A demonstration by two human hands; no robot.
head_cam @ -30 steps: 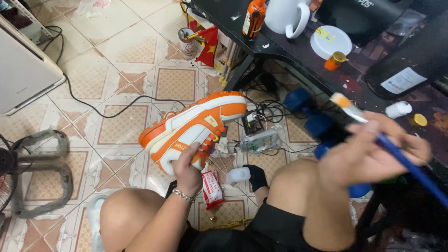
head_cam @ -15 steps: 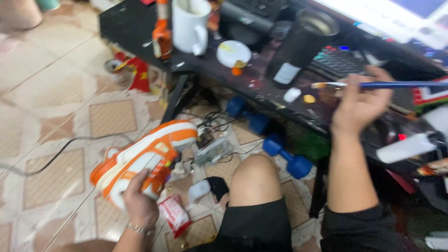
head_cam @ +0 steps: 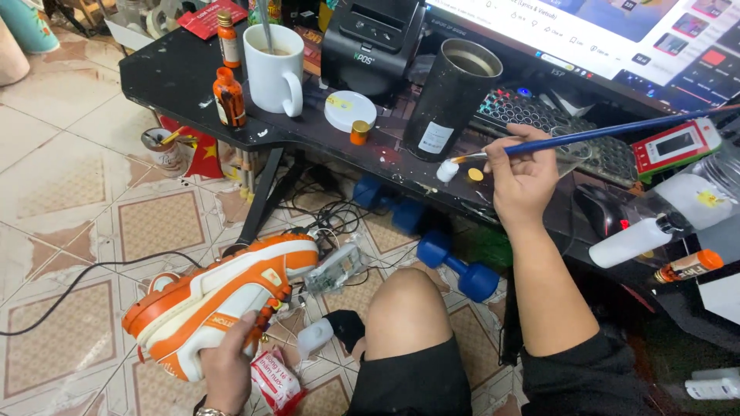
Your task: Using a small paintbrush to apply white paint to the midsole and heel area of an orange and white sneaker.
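The big black desk (head_cam: pixel 177 85) stands above the tiled floor, the left hand (head_cam: pixel 227 366) is wrapped around the orange and white shoe (head_cam: pixel 220 300) down low, and the right hand (head_cam: pixel 524 177) pinches a blue paintbrush (head_cam: pixel 601 132) whose tip touches a small white pot (head_cam: pixel 447 170).

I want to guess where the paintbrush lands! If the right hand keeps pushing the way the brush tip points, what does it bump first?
Probably the small white pot on the black desk: the right hand aims the blue brush leftward, bristles almost touching it. Depth is hard to judge.
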